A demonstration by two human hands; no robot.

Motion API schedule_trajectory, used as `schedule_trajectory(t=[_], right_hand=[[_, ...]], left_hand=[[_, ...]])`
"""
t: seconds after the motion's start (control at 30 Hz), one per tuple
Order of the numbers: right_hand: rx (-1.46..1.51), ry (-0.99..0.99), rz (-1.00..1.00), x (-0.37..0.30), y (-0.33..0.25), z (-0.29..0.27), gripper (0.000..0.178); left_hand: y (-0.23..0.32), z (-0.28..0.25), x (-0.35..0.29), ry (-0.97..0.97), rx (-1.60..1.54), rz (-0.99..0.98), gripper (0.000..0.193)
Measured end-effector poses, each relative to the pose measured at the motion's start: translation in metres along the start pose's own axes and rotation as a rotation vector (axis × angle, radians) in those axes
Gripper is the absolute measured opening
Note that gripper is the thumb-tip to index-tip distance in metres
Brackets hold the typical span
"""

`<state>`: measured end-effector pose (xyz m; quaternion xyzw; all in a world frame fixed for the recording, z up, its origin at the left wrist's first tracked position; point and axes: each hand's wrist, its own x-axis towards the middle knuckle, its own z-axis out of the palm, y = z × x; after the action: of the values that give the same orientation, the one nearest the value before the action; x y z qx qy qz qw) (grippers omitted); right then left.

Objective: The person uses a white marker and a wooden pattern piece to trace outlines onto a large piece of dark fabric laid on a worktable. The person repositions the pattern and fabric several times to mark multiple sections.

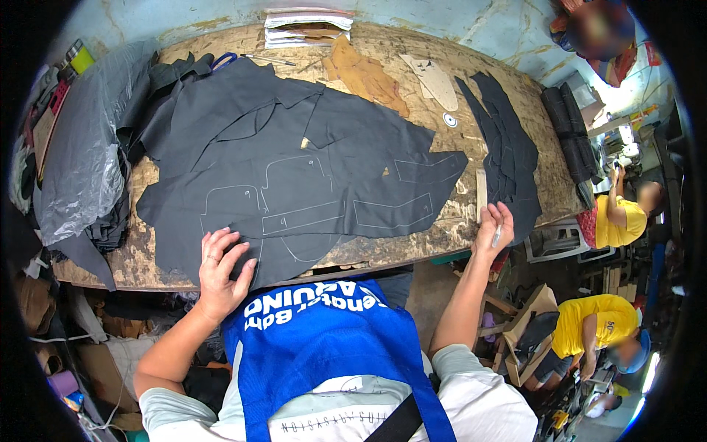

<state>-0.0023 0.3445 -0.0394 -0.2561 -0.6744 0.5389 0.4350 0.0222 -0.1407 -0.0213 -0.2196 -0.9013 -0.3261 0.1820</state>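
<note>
A large black sheet of leather-like material lies across the worktable, with several outlines drawn on it in pale lines. My left hand rests on its near edge with the fingers spread. At the table's front edge on the right, my right hand is closed around a slim silver-white pen. Its fingertips meet the lower end of a narrow pale strip; whether they grip the strip too, I cannot tell. Just right of that hand lie dark scrap pieces in a long pile.
Brown leather pieces, a pale pattern piece, and a small white disc lie farther back. Blue-handled scissors and a paper stack are at the far side. Plastic-wrapped material stands left. Two people in yellow work at right.
</note>
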Motion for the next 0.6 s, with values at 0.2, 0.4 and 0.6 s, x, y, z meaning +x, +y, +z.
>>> schedule_trajectory(t=[0.2,0.4,0.6], right_hand=[[-0.398,-0.036,-0.005,-0.019,-0.002,-0.011,0.029],[-0.947,-0.108,-0.080,-0.033,-0.042,0.022,0.035],[-0.938,-0.389,-0.096,-0.041,-0.046,0.069,0.044]], left_hand=[[0.000,0.000,0.001,-0.088,0.035,0.022,0.031],[0.003,0.000,0.001,-0.112,0.058,0.038,0.031],[0.006,0.001,0.004,-0.122,0.113,0.072,0.026]])
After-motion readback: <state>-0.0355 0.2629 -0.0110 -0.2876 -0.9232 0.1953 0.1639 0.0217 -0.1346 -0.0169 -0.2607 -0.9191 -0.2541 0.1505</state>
